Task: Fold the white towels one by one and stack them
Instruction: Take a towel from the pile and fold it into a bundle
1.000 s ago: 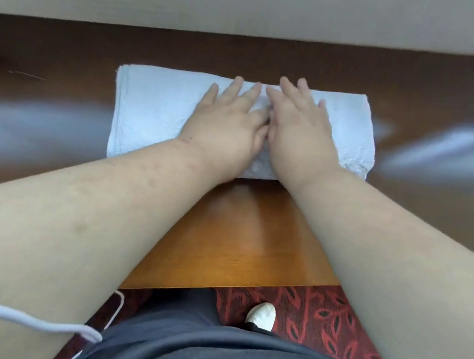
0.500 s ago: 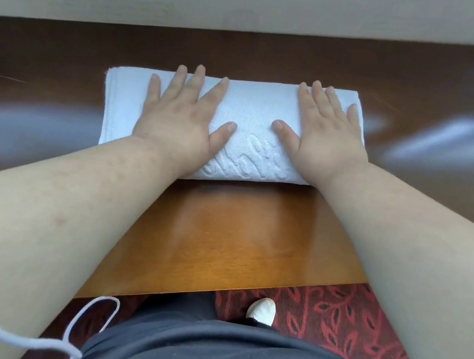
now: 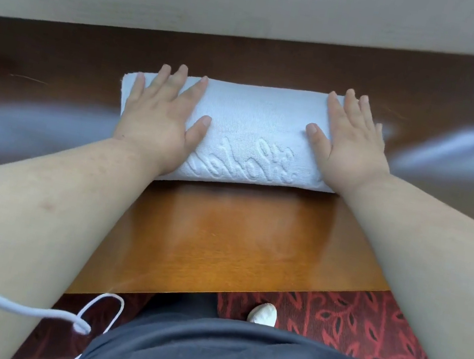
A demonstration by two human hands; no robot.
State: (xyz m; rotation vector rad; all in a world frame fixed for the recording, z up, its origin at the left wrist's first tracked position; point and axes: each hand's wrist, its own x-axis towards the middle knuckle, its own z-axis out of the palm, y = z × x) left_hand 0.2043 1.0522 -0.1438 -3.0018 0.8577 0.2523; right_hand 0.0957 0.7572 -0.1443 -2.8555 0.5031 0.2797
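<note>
While the folded towel (image 3: 247, 130) lay on the table (image 3: 234, 242), its ends were pressed by flat, open-fingered left hand (image 3: 161, 115) and right hand (image 3: 352, 146); nothing was gripped.

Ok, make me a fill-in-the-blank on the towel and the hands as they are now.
1. Both hands lie ____ on the folded white towel.
2. The left hand presses the towel's ____ end.
3. The towel lies on a ____ table.
4. The raised lettering shows between the left hand and the ____ hand.

Missing words: flat; left; wooden; right
</note>
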